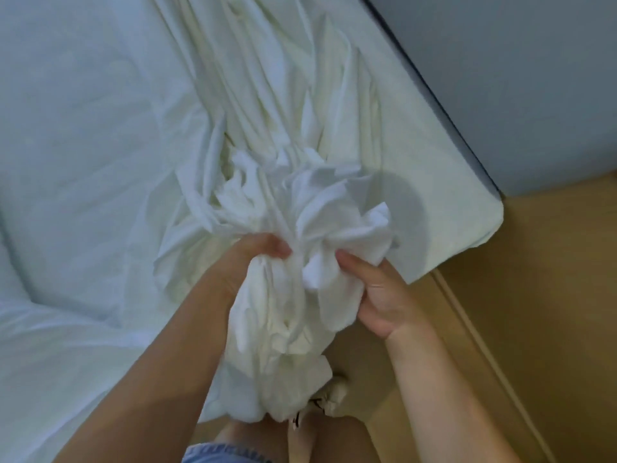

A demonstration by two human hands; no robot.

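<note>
Plainly, we see both hands buried in one bunched white sheet [300, 202], which is gathered into a thick rope of folds. The left hand [248, 262] comes in from the left with its fingers curled into the cloth, gripping the bundle at its narrowest point. The right hand [377, 295] takes the same bundle from the other side, palm turned up toward us and thumb pressed onto a white fold. Its other fingers go under the cloth and we cannot see them, but the grasp is clear enough.

From the two hands the sheet fans away across the mattress [83, 128] in long creases toward the top edge of the view. Its near end hangs down between the forearms as a crumpled lump, off the edge of the bed and in front of the person's bare knees.

The mattress wears a pale cover, wrinkled in places, and its corner [490, 218] sticks out at the right over a tan floor [551, 295]. A grey surface [500, 78] runs along the bed's far side — wall or furniture, we cannot tell. A strip of blue denim [220, 454] shows at the bottom edge.
</note>
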